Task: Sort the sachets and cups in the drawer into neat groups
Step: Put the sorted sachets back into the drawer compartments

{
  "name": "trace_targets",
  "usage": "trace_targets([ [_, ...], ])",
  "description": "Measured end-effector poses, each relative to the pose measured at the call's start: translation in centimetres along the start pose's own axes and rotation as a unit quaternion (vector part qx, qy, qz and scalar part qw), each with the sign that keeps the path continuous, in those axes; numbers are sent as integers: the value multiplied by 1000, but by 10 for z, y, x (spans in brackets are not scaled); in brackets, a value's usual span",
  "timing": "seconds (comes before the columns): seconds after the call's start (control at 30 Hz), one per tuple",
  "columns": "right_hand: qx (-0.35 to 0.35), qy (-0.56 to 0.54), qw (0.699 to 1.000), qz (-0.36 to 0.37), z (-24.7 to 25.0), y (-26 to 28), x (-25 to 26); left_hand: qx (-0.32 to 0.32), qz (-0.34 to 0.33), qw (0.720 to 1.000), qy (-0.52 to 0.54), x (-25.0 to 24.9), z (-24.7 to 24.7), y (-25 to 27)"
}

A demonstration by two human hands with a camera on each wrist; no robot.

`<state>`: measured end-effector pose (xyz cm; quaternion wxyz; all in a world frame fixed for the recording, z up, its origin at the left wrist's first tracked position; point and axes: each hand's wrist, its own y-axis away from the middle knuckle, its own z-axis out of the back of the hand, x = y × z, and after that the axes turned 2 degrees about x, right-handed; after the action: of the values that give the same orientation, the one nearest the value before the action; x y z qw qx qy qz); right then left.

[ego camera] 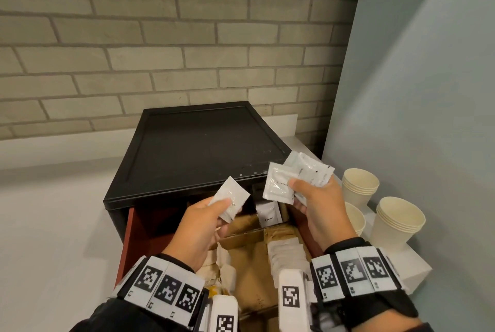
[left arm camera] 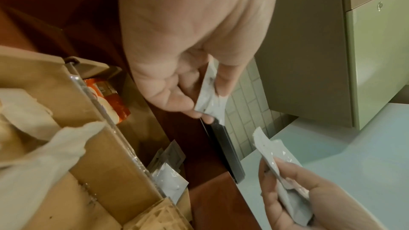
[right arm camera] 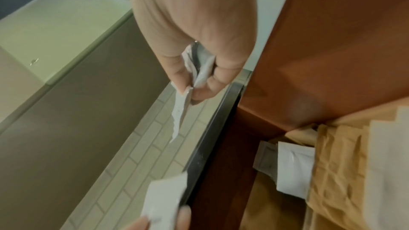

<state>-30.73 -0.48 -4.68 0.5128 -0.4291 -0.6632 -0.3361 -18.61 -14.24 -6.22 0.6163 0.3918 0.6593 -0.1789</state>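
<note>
My left hand (ego camera: 214, 211) pinches one white sachet (ego camera: 232, 202) between thumb and fingers above the open drawer (ego camera: 128, 238); the same white sachet (left arm camera: 211, 102) shows in the left wrist view. To its right, my right hand (ego camera: 308, 195) grips a fanned bunch of white sachets (ego camera: 297, 179), seen edge-on as white sachets (right arm camera: 199, 71) in the right wrist view. Another white sachet (ego camera: 268, 215) stands at the back of the drawer, among brown sachets (ego camera: 278, 235) and a row of pale sachets (ego camera: 286, 256). Stacked paper cups (ego camera: 360, 187) and a second paper cup stack (ego camera: 396, 222) stand on the counter at right.
The drawer slides out of a black box (ego camera: 198, 149) on a white counter (ego camera: 53, 224) against a brick wall (ego camera: 160, 37). A grey wall (ego camera: 428, 90) closes the right side. An orange packet (left arm camera: 110, 100) lies in the drawer's left compartment.
</note>
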Motion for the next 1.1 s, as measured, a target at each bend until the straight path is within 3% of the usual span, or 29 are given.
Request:
trace_targets([
  [0.1,-6,-21,1000,7,4,0,3,-32,-3,999,13,-1,0,0],
  [0.63,1,174,985,8,-18,10,-2,4,-53,991,-119,6,-10,0],
  [0.77,2,170,985,3,-16,12,-1,27,-22,997,-62,6,-13,0],
  [0.93,59,139,988,-29,-21,16,0,104,42,991,68,0,-14,8],
  [1.1,104,182,978,-17,-30,23,-3,108,12,994,11,5,-14,9],
])
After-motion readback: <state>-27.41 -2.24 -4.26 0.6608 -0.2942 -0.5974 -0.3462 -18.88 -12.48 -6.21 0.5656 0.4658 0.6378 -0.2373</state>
